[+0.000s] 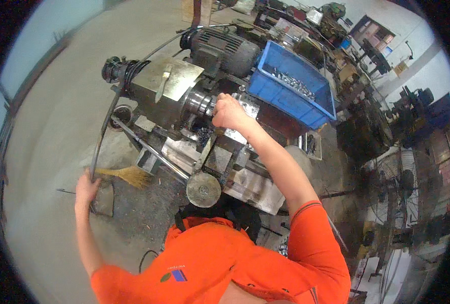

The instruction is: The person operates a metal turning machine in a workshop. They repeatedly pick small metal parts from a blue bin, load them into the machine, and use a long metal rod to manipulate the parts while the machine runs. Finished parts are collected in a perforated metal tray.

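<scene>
I stand over a small grimy lathe [184, 96]. My left hand [85, 188] is out to the lower left, closed around the bottom end of a long, curved dark lever bar [105, 129] that runs up to the machine's left end. My right hand [228, 112] reaches forward with its fingers curled against the shiny spindle nose [200, 103]. What lies inside those fingers is hidden. A round handwheel [203, 190] sits just in front of my orange shirt.
A blue plastic bin [306, 106] holding several small metal parts stands right of the spindle. A grey motor [225, 48] sits behind the lathe. A straw broom [129, 175] lies on the concrete floor by my left hand. A fan [402, 185] and cluttered benches fill the right.
</scene>
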The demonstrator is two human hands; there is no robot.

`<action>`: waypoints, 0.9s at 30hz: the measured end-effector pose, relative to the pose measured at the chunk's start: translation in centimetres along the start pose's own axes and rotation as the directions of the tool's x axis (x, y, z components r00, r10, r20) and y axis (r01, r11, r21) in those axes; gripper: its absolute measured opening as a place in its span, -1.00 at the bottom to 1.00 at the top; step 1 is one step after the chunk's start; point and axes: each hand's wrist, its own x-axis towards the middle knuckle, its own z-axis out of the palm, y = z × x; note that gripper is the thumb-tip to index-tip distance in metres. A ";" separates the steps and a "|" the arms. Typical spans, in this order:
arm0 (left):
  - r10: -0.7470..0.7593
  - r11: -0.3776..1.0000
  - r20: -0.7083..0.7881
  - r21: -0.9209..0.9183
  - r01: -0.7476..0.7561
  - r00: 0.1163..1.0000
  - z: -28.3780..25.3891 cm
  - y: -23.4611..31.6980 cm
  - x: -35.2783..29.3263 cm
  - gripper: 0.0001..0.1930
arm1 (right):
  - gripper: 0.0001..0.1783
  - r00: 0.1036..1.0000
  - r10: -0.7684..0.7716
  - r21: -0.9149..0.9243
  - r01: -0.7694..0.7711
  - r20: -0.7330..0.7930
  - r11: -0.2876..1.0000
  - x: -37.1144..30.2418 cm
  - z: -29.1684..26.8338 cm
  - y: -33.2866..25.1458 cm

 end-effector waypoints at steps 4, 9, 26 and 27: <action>-0.007 1.000 -0.127 -0.007 0.006 0.992 0.7 -0.2 -0.9 -0.60 | -0.69 0.997 0.069 0.130 -0.074 0.041 0.989 1.9 2.3 -0.4; -0.051 0.998 -0.091 -0.033 0.048 0.995 -0.2 0.8 -0.1 -0.69 | -0.73 0.994 0.068 0.208 -0.084 0.082 0.974 2.4 2.8 -0.7; 0.232 0.815 -0.256 0.578 -0.043 0.938 -4.4 -15.4 14.2 -0.92 | -0.73 0.935 0.327 0.479 -0.227 -0.136 0.848 2.4 2.4 -0.9; 0.162 0.826 -0.262 0.564 0.015 0.951 -3.7 -15.3 14.5 -0.93 | -0.76 0.932 0.340 0.488 -0.239 -0.128 0.839 2.1 2.2 -1.2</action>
